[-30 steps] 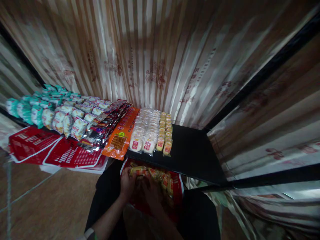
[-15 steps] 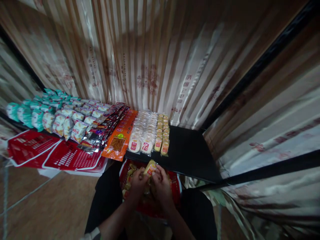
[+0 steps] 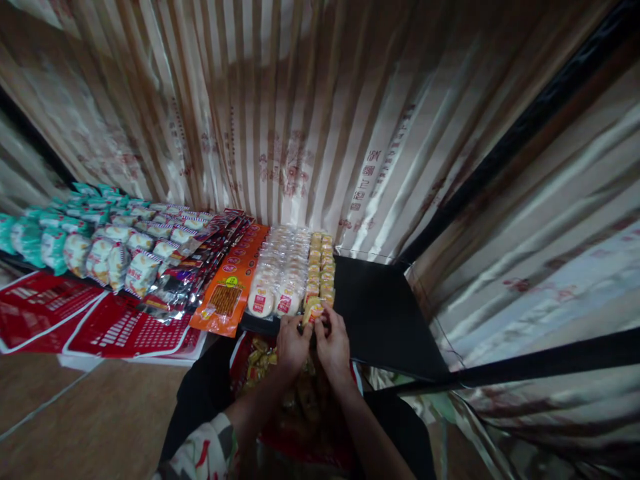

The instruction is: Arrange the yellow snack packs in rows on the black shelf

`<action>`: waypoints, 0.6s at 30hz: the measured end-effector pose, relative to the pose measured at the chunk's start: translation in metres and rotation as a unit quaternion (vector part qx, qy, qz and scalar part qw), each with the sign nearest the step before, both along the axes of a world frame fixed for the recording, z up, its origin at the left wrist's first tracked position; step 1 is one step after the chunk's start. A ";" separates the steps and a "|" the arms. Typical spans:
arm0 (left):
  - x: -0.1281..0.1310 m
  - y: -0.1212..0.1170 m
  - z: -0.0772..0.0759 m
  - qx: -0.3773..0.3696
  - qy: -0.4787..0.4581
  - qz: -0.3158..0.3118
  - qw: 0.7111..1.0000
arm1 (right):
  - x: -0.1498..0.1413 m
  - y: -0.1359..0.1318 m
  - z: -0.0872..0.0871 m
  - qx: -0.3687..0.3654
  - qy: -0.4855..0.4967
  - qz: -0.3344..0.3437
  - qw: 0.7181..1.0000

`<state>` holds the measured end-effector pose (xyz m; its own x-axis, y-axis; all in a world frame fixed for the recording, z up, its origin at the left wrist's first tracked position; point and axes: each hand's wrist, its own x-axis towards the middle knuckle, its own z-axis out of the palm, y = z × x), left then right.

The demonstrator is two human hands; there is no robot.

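Observation:
Between my left hand [image 3: 294, 343] and my right hand [image 3: 332, 341] is a small yellow-wrapped snack cake [image 3: 313, 309] with a red and white label. The fingers of both hands pinch it at the front end of two rows of like yellow packets [image 3: 321, 263] on the black shelf [image 3: 387, 313]. Left of these rows stand rows of round white packaged cakes [image 3: 274, 287] with red labels. Below my hands, a red bag [image 3: 239, 353] between my knees holds more yellow packets [image 3: 260, 360], partly hidden by my forearms.
Farther left on the shelf lie an orange snack bag [image 3: 227, 287], dark shiny packets [image 3: 187, 273], white striped packets [image 3: 143, 270] and teal packets [image 3: 53, 243]. Red printed bags [image 3: 135, 327] are below the shelf's left part. A pleated curtain [image 3: 285, 100] and black frame bars [image 3: 480, 133] surround it.
Both hands have moved forward and up from above the red bag to the shelf edge, carrying the yellow snack cake to the front of the yellow rows. The view has shifted slightly.

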<state>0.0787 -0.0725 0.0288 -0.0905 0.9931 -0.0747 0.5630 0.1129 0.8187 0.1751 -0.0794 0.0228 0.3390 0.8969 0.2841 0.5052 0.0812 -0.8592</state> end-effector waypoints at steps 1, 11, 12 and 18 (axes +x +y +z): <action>0.001 0.002 -0.001 0.000 0.009 -0.001 1.000 | 0.000 0.002 -0.001 0.000 -0.006 0.003 1.000; 0.002 0.009 -0.024 0.090 0.033 0.001 0.995 | -0.005 0.006 -0.021 0.017 -0.023 0.016 0.999; 0.002 0.009 -0.027 0.100 0.028 0.002 0.995 | -0.005 0.005 -0.022 0.021 -0.027 0.016 0.999; 0.005 0.009 -0.036 0.159 0.031 -0.014 0.987 | 0.011 0.000 -0.028 0.082 -0.106 -0.022 0.991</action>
